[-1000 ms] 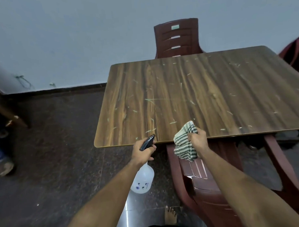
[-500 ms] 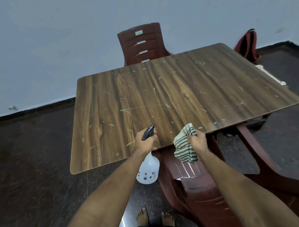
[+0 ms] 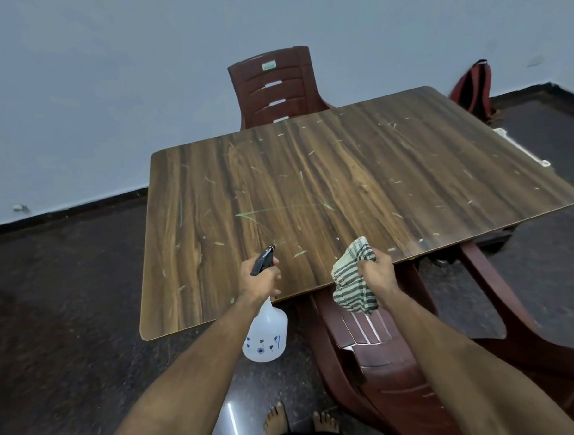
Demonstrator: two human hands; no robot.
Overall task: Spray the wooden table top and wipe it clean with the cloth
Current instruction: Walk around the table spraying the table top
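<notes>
Wooden table top (image 3: 343, 182) w/ pale green flecks; left hand (image 3: 260, 277) grips spray bottle (image 3: 266, 333), right hand (image 3: 377, 272) clutches striped cloth (image 3: 352, 280).

table top (image 3: 343, 188): brown wood grain, pale green flecks
cloth (image 3: 352, 280): white with dark green stripes
spray bottle (image 3: 266, 333): translucent white, blue flower print, black nozzle
chairs (image 3: 273, 86): dark red
wall (image 3: 108, 77): pale blue-grey

Near chair (image 3: 400, 360) partly under table (image 3: 212, 194)
</notes>
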